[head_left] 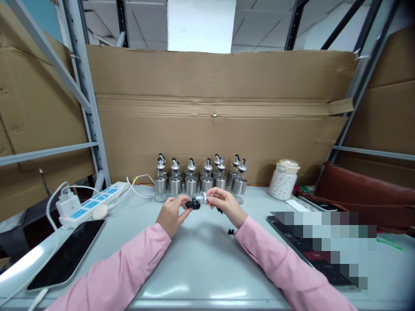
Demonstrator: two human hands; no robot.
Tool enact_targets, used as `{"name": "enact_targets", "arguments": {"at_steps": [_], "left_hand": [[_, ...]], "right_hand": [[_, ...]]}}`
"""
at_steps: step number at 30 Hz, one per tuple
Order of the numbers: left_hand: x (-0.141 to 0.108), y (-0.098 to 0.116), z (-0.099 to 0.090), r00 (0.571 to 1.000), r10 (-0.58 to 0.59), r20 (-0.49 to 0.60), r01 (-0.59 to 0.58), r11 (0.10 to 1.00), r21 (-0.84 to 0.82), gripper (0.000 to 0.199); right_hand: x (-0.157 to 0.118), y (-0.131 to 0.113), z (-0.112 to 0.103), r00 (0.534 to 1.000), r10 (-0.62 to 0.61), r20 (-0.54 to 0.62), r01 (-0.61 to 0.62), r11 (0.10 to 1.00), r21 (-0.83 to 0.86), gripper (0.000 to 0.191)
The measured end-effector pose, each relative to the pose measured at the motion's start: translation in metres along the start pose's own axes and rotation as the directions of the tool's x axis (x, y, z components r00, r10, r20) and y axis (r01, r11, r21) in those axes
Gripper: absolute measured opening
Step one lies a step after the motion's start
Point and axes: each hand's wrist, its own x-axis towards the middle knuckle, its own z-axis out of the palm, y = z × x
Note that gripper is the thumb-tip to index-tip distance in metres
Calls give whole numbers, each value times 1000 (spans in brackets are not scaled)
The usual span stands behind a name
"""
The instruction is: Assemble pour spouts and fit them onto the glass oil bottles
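Near the middle of the table, my left hand (173,215) pinches a black fitting (193,204). Close on its right, my right hand (226,204) holds a clear and silver cap piece (202,198) between its fingertips. The two pieces are end to end; whether they are joined I cannot tell. Behind my hands stand several glass bottles with metal sleeves (191,185) and dark-tipped pourers. One small black part (231,232) lies beside my right wrist, and another (220,210) shows just under my right hand.
On the left are a white power strip (97,204) with cables and a black tablet (68,252). A dotted white jar (283,180), a brown leather bag (366,196) and a dark flat item (292,239), partly pixelated, are on the right. Cardboard (214,142) walls the back.
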Motion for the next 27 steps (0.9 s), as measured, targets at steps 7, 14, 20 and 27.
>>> {"name": "enact_targets", "arguments": {"at_steps": [7,14,20,27], "left_hand": [[2,2,-3,996,90,-10,-90,995,43,14],[4,5,-5,984,179,-9,-179,983,37,11],[3,7,-7,989,141,55,-143,989,39,12],[3,4,-7,980,176,96,-177,984,1,18]], "right_hand": [[1,2,1,989,116,97,-111,992,-52,22],[0,3,2,988,100,114,-88,990,-111,25],[-1,3,1,992,77,100,-63,989,-134,27],[-3,1,0,981,108,159,-90,989,-120,28]]}}
